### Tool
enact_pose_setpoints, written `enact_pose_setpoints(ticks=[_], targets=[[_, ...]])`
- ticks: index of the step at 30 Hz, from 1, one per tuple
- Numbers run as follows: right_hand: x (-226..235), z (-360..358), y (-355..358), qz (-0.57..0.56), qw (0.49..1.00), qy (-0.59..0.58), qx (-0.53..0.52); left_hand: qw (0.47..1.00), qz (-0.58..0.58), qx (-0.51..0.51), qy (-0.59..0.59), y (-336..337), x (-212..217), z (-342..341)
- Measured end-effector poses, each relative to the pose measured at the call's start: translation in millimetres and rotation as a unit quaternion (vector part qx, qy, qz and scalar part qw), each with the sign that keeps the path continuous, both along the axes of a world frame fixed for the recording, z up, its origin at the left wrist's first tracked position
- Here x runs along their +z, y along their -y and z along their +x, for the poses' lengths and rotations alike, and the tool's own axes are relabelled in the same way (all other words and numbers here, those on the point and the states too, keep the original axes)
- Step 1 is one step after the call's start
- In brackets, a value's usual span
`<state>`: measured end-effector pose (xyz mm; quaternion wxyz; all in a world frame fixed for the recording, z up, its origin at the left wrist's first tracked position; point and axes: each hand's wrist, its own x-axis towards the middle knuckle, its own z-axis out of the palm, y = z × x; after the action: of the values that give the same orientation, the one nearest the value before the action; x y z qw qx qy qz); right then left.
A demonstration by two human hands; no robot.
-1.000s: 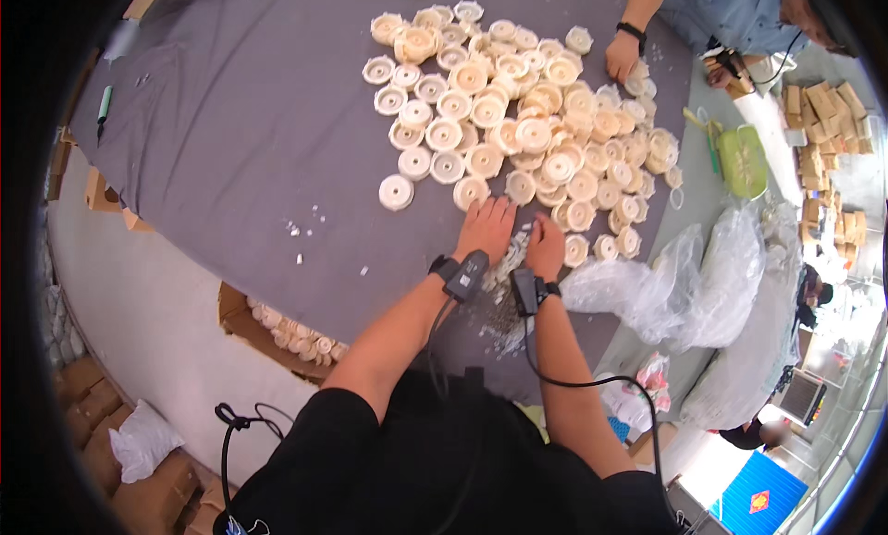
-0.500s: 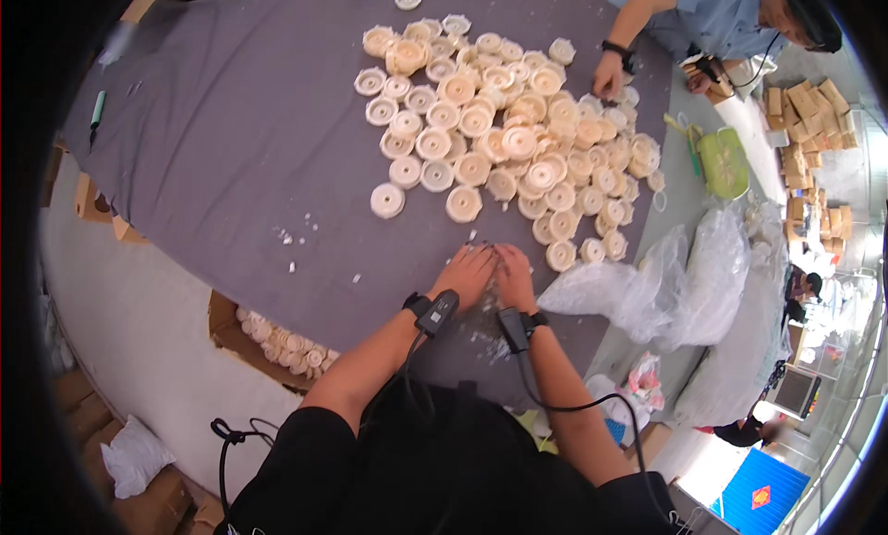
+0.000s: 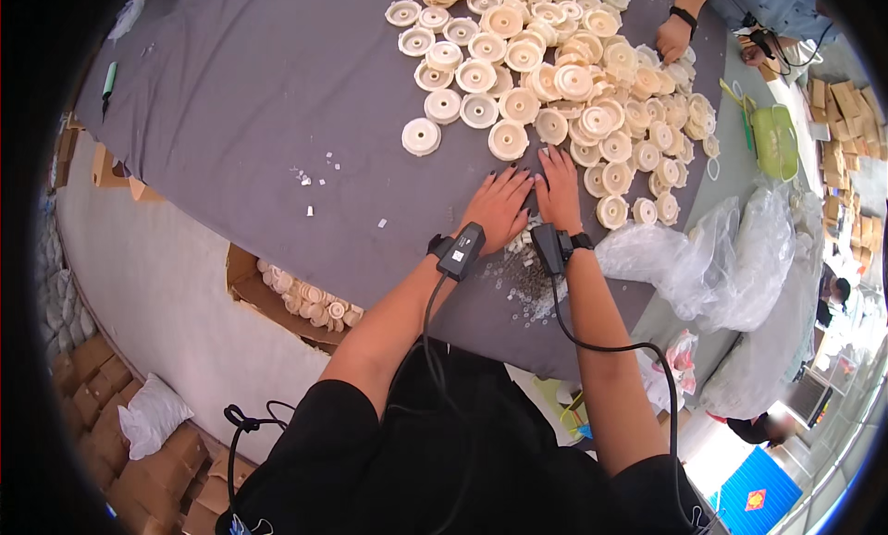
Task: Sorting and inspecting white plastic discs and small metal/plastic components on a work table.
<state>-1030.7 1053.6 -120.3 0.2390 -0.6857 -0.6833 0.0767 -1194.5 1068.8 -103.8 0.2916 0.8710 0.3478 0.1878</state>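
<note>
From the head view, your left hand (image 3: 499, 207) and right hand (image 3: 558, 185) lie flat, side by side on the grey counter (image 3: 240, 100). Your fingers are spread out and hold nothing. Under your wrists sits a pile of tiny bits (image 3: 523, 267). Just past your fingertips lie the cream discs (image 3: 564, 82). They look light, hard and smooth, so pinch one by its rim.

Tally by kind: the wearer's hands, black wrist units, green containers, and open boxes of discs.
Hands: 2, left hand and right hand, both flat on the cloth
Wrist units: 2
Green container: 1
Box of discs: 1
Total: 6
</note>
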Motion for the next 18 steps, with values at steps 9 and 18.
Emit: enact_pose_setpoints(ticks=[9, 18], targets=[[34, -13, 71, -0.105, 0.982, -0.141, 0.073, 0.991, -0.084, -0.074, 0.073, 41, -4, -30], [18, 15, 82, -0.039, 0.975, -0.055, -0.210, 0.999, -0.012, 0.042, 0.033, 29, 10, -35]])
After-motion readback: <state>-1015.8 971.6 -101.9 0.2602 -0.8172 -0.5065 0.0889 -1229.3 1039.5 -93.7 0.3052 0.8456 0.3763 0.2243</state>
